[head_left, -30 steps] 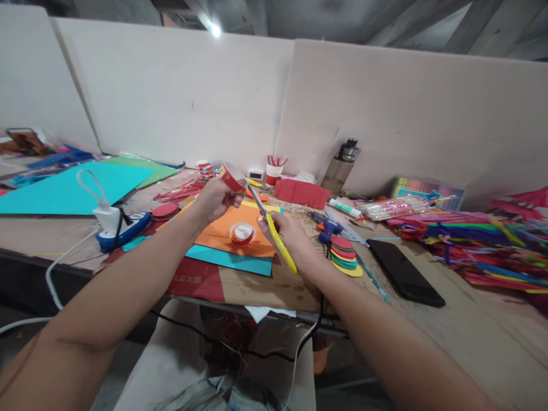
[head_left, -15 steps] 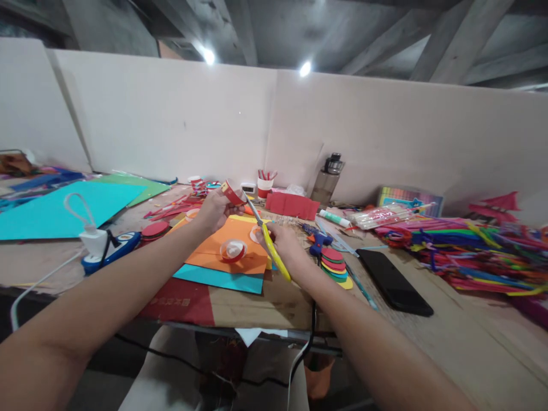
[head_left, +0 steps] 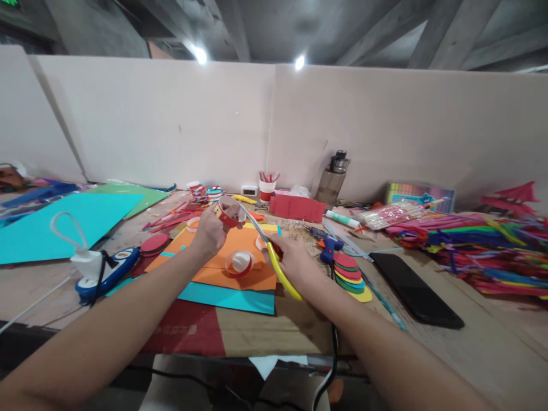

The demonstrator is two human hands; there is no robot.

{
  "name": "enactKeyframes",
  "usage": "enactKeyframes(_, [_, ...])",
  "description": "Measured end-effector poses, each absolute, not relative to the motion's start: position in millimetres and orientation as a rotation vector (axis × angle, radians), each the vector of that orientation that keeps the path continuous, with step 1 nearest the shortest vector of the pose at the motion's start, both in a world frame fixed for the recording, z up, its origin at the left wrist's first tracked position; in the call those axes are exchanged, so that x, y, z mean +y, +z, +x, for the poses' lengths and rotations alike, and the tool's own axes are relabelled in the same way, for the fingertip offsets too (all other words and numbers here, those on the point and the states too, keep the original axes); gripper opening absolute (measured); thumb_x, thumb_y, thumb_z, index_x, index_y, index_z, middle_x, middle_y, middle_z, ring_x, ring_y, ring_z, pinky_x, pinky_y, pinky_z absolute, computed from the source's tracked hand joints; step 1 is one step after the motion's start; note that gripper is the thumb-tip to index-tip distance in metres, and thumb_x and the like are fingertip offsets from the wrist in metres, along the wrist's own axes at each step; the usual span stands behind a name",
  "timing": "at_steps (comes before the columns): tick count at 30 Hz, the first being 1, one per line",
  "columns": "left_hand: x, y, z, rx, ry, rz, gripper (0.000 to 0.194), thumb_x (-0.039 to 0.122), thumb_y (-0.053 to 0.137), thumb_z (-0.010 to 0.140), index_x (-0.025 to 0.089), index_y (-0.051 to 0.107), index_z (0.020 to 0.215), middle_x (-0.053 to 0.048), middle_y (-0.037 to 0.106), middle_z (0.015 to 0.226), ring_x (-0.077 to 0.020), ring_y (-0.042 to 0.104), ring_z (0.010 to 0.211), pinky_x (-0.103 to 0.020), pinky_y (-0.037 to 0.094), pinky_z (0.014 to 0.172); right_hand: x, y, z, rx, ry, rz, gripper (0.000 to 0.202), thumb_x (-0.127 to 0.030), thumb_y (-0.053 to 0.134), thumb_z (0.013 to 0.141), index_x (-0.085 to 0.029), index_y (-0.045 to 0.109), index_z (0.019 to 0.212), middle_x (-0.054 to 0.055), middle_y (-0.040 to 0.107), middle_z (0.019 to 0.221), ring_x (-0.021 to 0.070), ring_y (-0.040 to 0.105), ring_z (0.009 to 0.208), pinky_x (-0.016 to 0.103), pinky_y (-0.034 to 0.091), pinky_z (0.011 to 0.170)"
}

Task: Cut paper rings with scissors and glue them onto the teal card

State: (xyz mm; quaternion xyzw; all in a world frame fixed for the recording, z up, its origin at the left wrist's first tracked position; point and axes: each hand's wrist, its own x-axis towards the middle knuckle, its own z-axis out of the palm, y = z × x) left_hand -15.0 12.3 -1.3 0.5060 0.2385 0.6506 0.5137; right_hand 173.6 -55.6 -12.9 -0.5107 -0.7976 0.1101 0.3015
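Note:
My left hand [head_left: 213, 229] is closed on a red and white paper cup ring [head_left: 230, 213], holding it up above the table. In my right hand [head_left: 291, 257] are scissors with yellow handles [head_left: 281, 273]. Their blades point up and left, with the tips at the right edge of the ring. Whether the blades grip the ring's wall I cannot tell. Below lies orange paper [head_left: 209, 275] over a turquoise sheet [head_left: 240, 299]. Another red and white ring [head_left: 240, 264], with something white inside, stands on the orange paper.
Right of my hands are a blue glue gun [head_left: 330, 248], stacked coloured discs [head_left: 349, 274], a black phone [head_left: 415, 290] and piled pipe cleaners [head_left: 466, 245]. At left are red discs [head_left: 154, 244] and a blue power strip [head_left: 112, 274]. A bottle [head_left: 333, 181] stands behind.
The cup ring has turned, so its opening now shows more. Both hands sit slightly lower in view, and the camera has shifted a little. The scissors remain in my right hand.

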Motion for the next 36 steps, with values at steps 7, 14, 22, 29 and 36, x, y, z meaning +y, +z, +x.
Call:
enactKeyframes(7, [7, 6, -17, 0.544, 1.508, 1.220, 0.029, 0.035, 0.078, 0.066, 0.014, 0.058, 0.067, -0.001, 0.059, 0.059, -0.0104, 0.055, 0.054, -0.023, 0.044, 0.052, -56, -15, 174, -2.145, 0.195, -1.348, 0.020, -0.024, 0.050, 0.086, -0.018, 0.065, 0.098, 0.007, 0.069, 0.089, 0.0177, 0.058, 0.075, 0.026, 0.037, 0.065])
enactKeyframes(14, [9, 2, -17, 0.568, 1.529, 1.135, 0.034, 0.035, 0.083, 0.059, 0.014, 0.058, 0.071, 0.000, 0.060, 0.060, -0.0117, 0.056, 0.052, -0.025, 0.045, 0.050, -56, -15, 177, -2.186, 0.061, -1.410, 0.020, -0.029, 0.050, 0.089, -0.019, 0.062, 0.101, 0.008, 0.067, 0.087, 0.0206, 0.059, 0.081, 0.027, 0.036, 0.067])
enactKeyframes(22, [12, 0, -21, 0.608, 1.535, 1.141, 0.031, 0.034, 0.082, 0.061, 0.014, 0.059, 0.069, 0.000, 0.060, 0.062, -0.0106, 0.056, 0.057, -0.023, 0.044, 0.054, -61, -11, 174, -2.157, 0.152, -1.402, 0.017, -0.025, 0.055, 0.085, -0.020, 0.063, 0.100, 0.005, 0.067, 0.090, 0.0179, 0.056, 0.078, 0.026, 0.035, 0.067])
enactKeyframes(29, [6, -4, -17, 0.548, 1.441, 1.255, 0.027, 0.035, 0.078, 0.067, 0.014, 0.061, 0.066, -0.001, 0.061, 0.064, -0.0103, 0.055, 0.059, -0.023, 0.041, 0.057, -65, -7, 173, -2.135, 0.194, -1.446, 0.022, -0.029, 0.055, 0.087, -0.020, 0.062, 0.105, 0.008, 0.065, 0.103, 0.0187, 0.056, 0.086, 0.027, 0.037, 0.071])
enactKeyframes(36, [2, -3, -15, 0.547, 1.473, 1.219, 0.025, 0.031, 0.080, 0.064, 0.016, 0.061, 0.069, 0.000, 0.061, 0.066, -0.0098, 0.054, 0.060, -0.022, 0.042, 0.057, -61, -14, 175, -2.161, 0.164, -1.412, 0.029, -0.027, 0.054, 0.087, -0.020, 0.061, 0.113, 0.009, 0.066, 0.105, 0.0207, 0.057, 0.089, 0.029, 0.039, 0.074])
